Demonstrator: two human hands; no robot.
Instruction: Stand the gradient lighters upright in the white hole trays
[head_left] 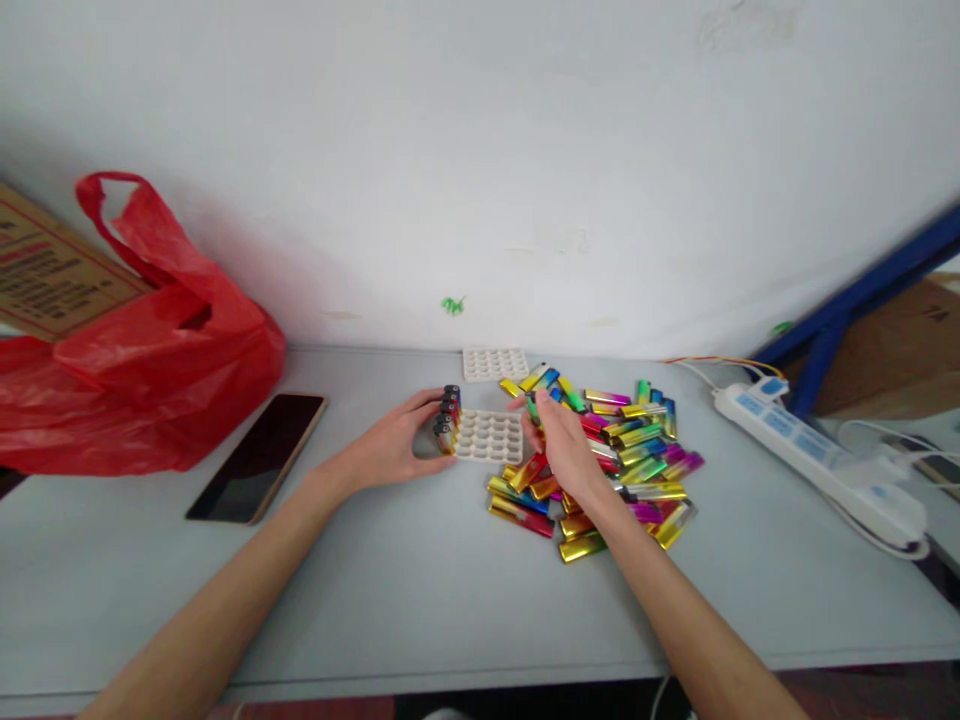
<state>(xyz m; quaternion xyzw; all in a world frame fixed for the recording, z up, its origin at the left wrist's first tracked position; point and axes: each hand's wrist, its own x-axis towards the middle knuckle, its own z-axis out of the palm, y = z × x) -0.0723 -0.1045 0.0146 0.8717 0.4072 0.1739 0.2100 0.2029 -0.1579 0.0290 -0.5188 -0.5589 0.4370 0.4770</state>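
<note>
A white tray (491, 437) with rows of round-cornered pockets lies on the table. In its left end a row of lighters (448, 415) stands upright, black tops upward. My left hand (405, 440) grips that end, its thumb at the near corner and its fingers behind the row. Pinched in my right hand (562, 440), just over the tray's right end, is a green lighter (533, 406), partly hidden by the fingers. Beneath and around that hand spreads a pile of shiny, many-coloured lighters (637, 470).
Behind lies a second white tray (495, 364), against the wall. To the left are a phone (259, 458), a red plastic bag (150, 390) and a cardboard box (60, 265). A white power strip (821, 465) with cables and a blue metal frame (862, 310) stand at the right.
</note>
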